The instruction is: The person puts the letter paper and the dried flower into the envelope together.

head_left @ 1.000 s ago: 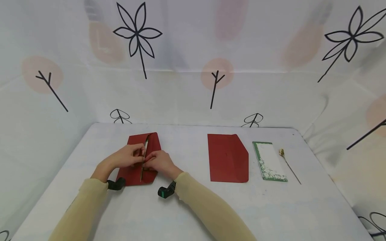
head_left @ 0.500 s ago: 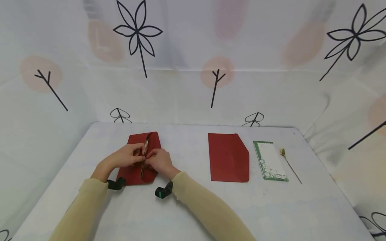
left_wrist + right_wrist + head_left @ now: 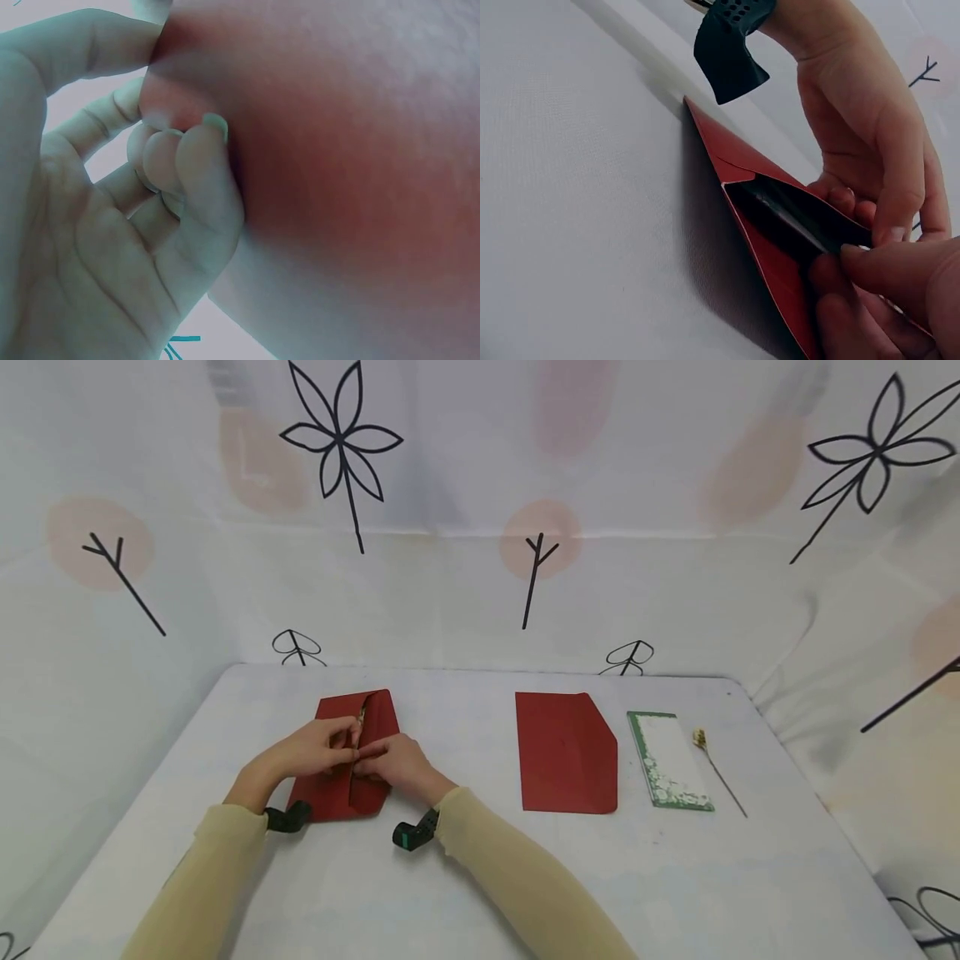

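A red envelope (image 3: 330, 797) lies on the left of the table, its mouth parted along a lengthwise slit. My left hand (image 3: 318, 748) pinches the edge of that mouth; in the left wrist view, the thumb and fingers of the hand (image 3: 97, 187) grip the blurred red paper (image 3: 337, 157). My right hand (image 3: 399, 766) is at the slit, its fingertips close to the left ones. In the right wrist view a dark-looking flat card (image 3: 784, 221) sits inside the envelope, and the right thumb and fingers (image 3: 885, 274) pinch its edge. Most of the card is hidden.
A second red envelope (image 3: 566, 756) lies mid-table. To its right are a white card (image 3: 667, 764) with a green floral border and a dried flower (image 3: 720, 768) on a thin stem. A patterned white cloth (image 3: 435, 602) hangs behind the table.
The card's edge, which showed pale and then patterned in the slit, now shows only as a small bit near the top. The right hand shifted slightly; the left stayed put.
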The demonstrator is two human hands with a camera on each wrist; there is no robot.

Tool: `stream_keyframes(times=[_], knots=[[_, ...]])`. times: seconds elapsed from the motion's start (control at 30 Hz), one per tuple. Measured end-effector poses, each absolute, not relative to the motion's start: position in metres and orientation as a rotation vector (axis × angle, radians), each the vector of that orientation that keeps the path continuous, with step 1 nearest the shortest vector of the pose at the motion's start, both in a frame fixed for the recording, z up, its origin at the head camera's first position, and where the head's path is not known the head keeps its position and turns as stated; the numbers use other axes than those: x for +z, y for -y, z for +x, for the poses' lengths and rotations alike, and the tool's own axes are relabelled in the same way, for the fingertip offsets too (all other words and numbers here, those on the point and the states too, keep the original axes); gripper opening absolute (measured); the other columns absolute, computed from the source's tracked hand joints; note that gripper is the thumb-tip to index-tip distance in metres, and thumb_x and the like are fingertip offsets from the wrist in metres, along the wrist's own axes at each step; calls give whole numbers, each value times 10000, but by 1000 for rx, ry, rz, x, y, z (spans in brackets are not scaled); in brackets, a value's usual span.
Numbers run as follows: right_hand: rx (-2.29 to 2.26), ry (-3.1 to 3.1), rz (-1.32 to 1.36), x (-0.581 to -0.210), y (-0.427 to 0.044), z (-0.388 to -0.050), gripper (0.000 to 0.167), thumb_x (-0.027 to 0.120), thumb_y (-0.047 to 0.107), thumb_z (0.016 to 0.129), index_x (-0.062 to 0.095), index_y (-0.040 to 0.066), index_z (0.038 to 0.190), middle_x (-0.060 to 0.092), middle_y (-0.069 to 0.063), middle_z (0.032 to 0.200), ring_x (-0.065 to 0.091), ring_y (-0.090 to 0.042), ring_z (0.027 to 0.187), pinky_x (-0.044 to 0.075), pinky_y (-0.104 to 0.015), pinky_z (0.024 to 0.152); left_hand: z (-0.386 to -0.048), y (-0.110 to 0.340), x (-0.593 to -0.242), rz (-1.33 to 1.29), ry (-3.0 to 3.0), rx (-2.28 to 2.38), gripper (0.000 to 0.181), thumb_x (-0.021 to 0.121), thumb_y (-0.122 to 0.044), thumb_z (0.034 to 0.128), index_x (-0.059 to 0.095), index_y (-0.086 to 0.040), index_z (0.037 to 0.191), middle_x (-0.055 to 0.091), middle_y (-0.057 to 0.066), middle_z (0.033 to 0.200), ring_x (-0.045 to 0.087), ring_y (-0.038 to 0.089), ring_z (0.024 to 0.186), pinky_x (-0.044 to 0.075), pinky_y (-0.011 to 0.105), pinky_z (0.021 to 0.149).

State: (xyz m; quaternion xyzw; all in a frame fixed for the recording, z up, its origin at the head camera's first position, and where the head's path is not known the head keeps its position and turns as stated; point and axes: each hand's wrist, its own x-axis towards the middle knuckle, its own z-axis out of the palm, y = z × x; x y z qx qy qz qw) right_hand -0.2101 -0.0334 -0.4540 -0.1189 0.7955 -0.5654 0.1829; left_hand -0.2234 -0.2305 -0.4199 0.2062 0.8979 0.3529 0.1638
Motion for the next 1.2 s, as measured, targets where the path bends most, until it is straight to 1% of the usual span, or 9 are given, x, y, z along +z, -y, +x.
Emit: stream_keyframes(times=[0.1, 0.17, 0.3, 0.4, 0.53, 0.63, 0.93, 1.1, 1.2], knots=[[-1731, -2102, -285, -454, 31, -210, 197, 732, 102, 901, 734, 49, 1090, 731, 11, 895, 673, -84, 825, 546, -243, 746, -224, 231, -420, 572, -2550, 1012, 149, 671, -149, 939, 530, -123, 980, 471, 69, 717, 525, 228, 650, 518, 371, 587], [-1799, -2019, -265, -454, 31, -211, 252, 694, 41, 919, 683, 35, 1171, 726, -25, 904, 700, -131, 831, 568, -283, 748, -224, 231, -420, 561, -2545, 1015, 149, 671, -143, 937, 530, -122, 982, 471, 71, 713, 526, 230, 644, 517, 373, 590], [-1721, -2015, -347, -453, 31, -215, 413, 628, -2, 949, 584, 80, 1352, 676, -24, 941, 681, -129, 859, 565, -285, 764, -224, 231, -420, 562, -2550, 1007, 154, 672, -148, 935, 526, -128, 981, 469, 66, 705, 528, 222, 631, 509, 369, 588], [-1621, -2012, -411, -452, 30, -218, 451, 596, 13, 972, 549, 117, 1408, 645, -38, 961, 673, -129, 881, 558, -280, 779, -223, 231, -421, 575, -2557, 1001, 152, 670, -141, 934, 523, -129, 971, 472, 64, 700, 534, 216, 620, 506, 366, 583], [-1608, -1922, -416, -450, 26, -221, 471, 568, 20, 992, 510, 117, 1450, 639, -55, 999, 681, -140, 939, 556, -293, 807, -222, 231, -421, 582, -2556, 1006, 149, 669, -137, 932, 523, -130, 961, 479, 67, 702, 541, 217, 618, 514, 365, 581], [-1648, -1875, -405, -449, 24, -221, 499, 560, 12, 995, 483, 128, 1474, 635, -68, 1016, 689, -154, 961, 561, -306, 803, -223, 230, -421, 583, -2554, 1001, 147, 670, -153, 935, 527, -136, 965, 483, 63, 705, 542, 211, 617, 516, 359, 579], [-1655, -1837, -418, -447, 22, -225, 576, 534, 10, 1004, 389, 193, 1531, 623, -86, 1047, 702, -179, 934, 573, -335, 766, -223, 229, -423, 612, -2557, 998, 131, 664, -154, 932, 537, -140, 961, 492, 54, 697, 554, 206, 608, 521, 359, 579], [-1598, -1789, -433, -445, 22, -228, 573, 490, -28, 996, 404, 188, 1520, 625, -107, 1045, 704, -193, 939, 571, -335, 763, -223, 229, -423, 601, -2556, 995, 129, 662, -132, 923, 536, -138, 951, 488, 56, 704, 553, 209, 609, 516, 359, 579], [-1615, -1776, -410, -446, 21, -228, 581, 496, -35, 992, 406, 187, 1522, 639, -105, 1050, 707, -199, 938, 575, -344, 757, -224, 228, -423, 602, -2557, 990, 131, 666, -123, 920, 539, -130, 951, 486, 61, 705, 553, 215, 604, 514, 363, 581]])
